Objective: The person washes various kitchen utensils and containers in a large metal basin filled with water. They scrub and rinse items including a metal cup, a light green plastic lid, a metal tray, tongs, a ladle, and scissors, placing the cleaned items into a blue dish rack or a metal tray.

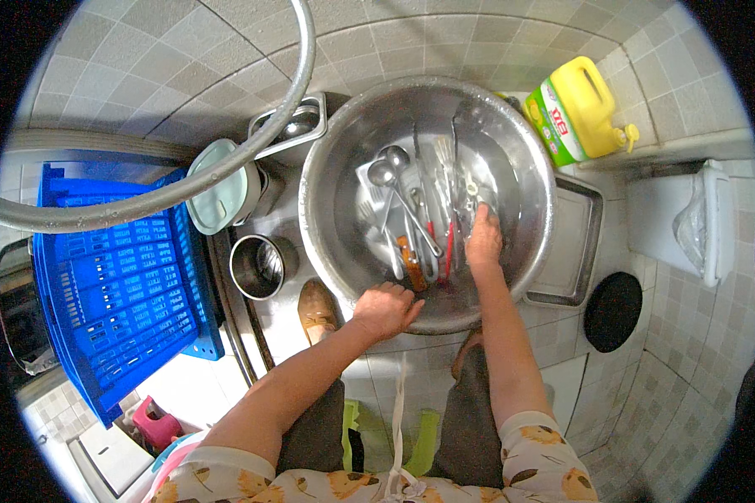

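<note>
A large round metal basin [346, 264] stands before me, with water and several utensils inside. Metal ladles [382, 172], red-handled tools [450, 250], an orange-brown handle [411, 263] and a pale brush-like utensil [444, 153] lie in it. My left hand [387, 308] rests on the basin's near rim, fingers loosely curled, holding no utensil that I can see. At the basin's right inner side, my right hand [484, 239] reaches down among small pale or clear items [472, 190]; its fingertips are partly hidden, so its hold is unclear.
Left stand a metal pot [258, 267], a lidded pale-green container [219, 188], a rectangular metal pan [319, 129] and blue plastic baskets [126, 276]. A grey hose [220, 179] arcs overhead. A yellow detergent jug [582, 107], a metal tray [594, 239] and a black round object [613, 312] are right.
</note>
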Demonstrator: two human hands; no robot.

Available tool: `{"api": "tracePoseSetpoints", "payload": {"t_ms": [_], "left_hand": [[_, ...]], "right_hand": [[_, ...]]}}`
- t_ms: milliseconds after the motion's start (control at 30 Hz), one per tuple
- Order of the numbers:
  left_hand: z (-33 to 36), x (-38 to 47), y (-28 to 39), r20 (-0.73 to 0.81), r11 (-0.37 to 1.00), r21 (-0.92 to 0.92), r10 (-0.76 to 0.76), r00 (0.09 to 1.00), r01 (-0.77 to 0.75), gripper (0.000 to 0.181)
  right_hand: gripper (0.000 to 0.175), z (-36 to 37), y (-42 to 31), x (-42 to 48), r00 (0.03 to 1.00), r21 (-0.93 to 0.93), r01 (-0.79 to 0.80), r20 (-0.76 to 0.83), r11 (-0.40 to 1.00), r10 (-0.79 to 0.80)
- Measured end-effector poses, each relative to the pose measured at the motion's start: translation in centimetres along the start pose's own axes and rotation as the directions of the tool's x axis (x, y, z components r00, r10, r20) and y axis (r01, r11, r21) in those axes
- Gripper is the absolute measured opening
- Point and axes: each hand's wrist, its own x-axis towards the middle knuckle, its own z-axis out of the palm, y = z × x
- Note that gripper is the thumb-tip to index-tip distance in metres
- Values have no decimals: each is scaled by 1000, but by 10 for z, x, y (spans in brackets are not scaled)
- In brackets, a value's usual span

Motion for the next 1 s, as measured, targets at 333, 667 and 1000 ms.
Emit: {"api": "tracePoseSetpoints", "payload": {"t_ms": [333,667,1000], "left_hand": [[3,1,-1,4,1000,-11,-4,1000,4,37],[4,-3,-2,-21,1000,-8,13,1000,-14,37],[6,-2,-6,-87,999,-5,48,995,-49,33]], "right_hand": [[50,-19,-2,6,996,290,-76,72,954,57],[23,-52,-71,-17,955,333,164,183,928,-235],[26,5,-90,-57,808,-41,316,535,948,-246]]}}
